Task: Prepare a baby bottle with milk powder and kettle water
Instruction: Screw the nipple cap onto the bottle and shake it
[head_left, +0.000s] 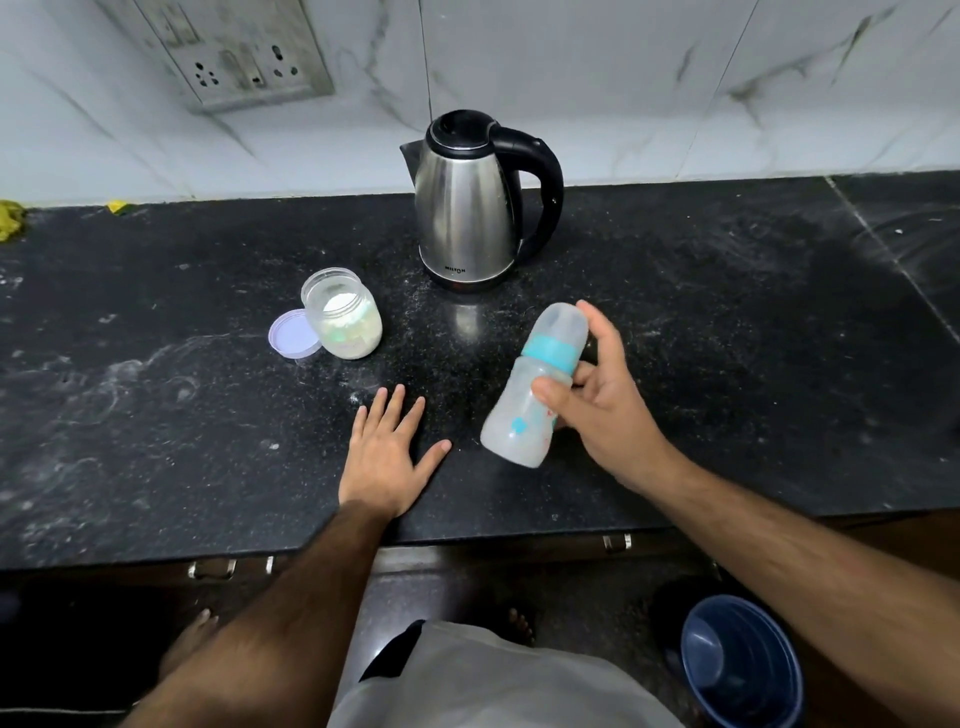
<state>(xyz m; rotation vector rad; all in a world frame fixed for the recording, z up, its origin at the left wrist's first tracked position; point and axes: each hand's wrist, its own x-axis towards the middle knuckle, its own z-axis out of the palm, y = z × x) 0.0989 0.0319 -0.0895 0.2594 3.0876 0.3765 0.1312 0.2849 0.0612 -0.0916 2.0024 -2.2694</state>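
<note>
Black granite counter (156, 415) at the near edge carries the left hand (387, 457), flat and spread, palm down, holding nothing. Just right of it, the right hand (597, 405) grips a capped baby bottle (530, 395) clear of the surface, thumb across its body, long axis tilted with the teal collar and cap pointing far-right. Farther left stands the open powder jar (344, 319), its lilac lid (293, 333) touching it; the steel kettle (470, 208) sits farthest, handle right.
</note>
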